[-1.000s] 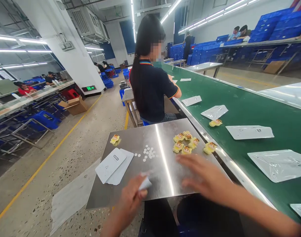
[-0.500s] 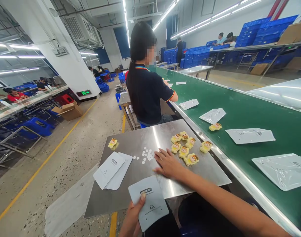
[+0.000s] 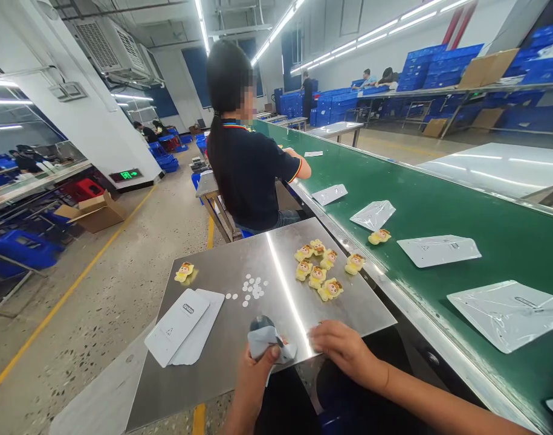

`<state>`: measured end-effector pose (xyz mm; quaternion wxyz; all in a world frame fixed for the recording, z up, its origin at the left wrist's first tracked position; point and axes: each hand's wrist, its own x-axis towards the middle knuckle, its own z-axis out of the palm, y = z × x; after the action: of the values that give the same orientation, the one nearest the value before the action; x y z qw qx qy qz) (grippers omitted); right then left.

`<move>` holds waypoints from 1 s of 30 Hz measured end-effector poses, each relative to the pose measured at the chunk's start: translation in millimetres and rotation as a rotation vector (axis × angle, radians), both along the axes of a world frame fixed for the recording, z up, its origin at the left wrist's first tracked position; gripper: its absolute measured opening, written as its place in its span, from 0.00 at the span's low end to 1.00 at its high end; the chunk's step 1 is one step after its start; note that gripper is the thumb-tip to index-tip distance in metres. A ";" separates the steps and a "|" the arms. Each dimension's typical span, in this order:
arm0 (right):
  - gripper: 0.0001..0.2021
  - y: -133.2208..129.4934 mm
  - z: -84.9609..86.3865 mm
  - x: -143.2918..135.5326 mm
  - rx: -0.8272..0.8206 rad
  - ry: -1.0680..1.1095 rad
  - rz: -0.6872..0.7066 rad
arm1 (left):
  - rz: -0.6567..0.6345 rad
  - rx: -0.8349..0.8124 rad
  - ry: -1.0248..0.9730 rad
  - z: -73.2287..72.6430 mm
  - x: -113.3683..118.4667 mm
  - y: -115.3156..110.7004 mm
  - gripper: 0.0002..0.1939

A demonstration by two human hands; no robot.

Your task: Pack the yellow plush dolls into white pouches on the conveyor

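Observation:
A grey-white pouch [image 3: 263, 342], bent and crumpled, is gripped in my left hand [image 3: 257, 365] over the near edge of the metal table [image 3: 203, 386]. Just right of it, my right hand [image 3: 342, 350] hovers near the table edge, fingers together and curled; whether anything is between them is hidden. Small white discs [image 3: 253, 289] lie scattered mid-table. Several yellow figures [image 3: 316, 277] are grouped at the right, and a single yellow figure [image 3: 184, 272] lies at the far left. Two flat pouches [image 3: 179, 326] overlap at the left.
A green conveyor [image 3: 421, 205] runs along the right, carrying flat pouches [image 3: 439, 250] and a yellow figure [image 3: 379, 236]. A person in a dark shirt [image 3: 244, 169] sits beyond the table. An open cardboard box [image 3: 97, 212] stands on the floor at left.
My right hand has pulled back from beside the discs to the near table edge. The pouch in my left hand has gone from flat to bent. The view has turned right.

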<state>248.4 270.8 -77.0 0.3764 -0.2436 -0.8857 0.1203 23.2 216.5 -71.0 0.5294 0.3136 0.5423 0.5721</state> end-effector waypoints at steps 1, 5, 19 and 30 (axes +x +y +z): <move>0.09 -0.7 13.1 -0.9 -0.119 0.093 -0.051 | -0.052 0.019 0.092 -1.2 5.9 0.9 0.19; 0.06 -9.7 81.3 -0.7 -0.393 0.298 -0.104 | -0.236 0.110 0.426 -3.8 30.9 4.3 0.15; 0.10 2.8 123.3 50.4 -0.330 -0.076 -0.482 | -0.378 0.142 0.570 11.6 82.4 17.5 0.14; 0.16 112.2 95.5 146.0 -0.476 -0.325 -1.227 | -0.366 0.098 0.454 24.3 89.9 17.5 0.15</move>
<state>394.4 383.0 18.5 0.1744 -0.7937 -0.5815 0.0386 113.1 234.0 -46.7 0.4733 0.5513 0.5530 0.4077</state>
